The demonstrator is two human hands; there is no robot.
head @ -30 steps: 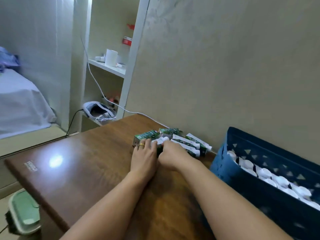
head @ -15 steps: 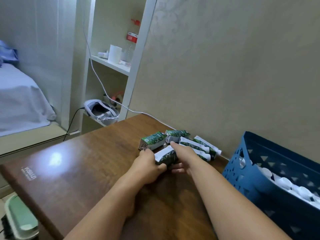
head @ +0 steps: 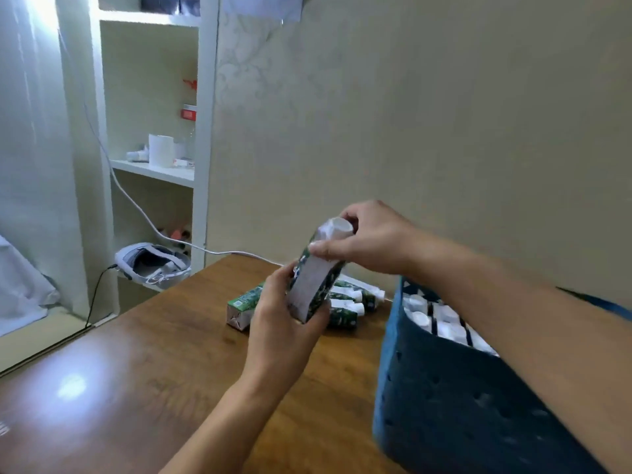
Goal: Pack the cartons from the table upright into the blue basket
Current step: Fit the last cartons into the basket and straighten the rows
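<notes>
A brown wooden tabletop [head: 143, 374] stands against a beige patterned wall [head: 393, 124]. At the left rises a white shelf unit [head: 205, 138]; its middle shelf carries a white roll [head: 160, 150] beside some small items too blurred to name, and a red-labelled container [head: 188, 112] stands behind it. A white cable [head: 136, 203] runs down past the shelves onto the tabletop's far edge. A grey headset-like device [head: 152, 265] lies on a low ledge, with a black cord [head: 95, 295] hanging from it. A sheer curtain [head: 30, 131] hangs at far left.
</notes>
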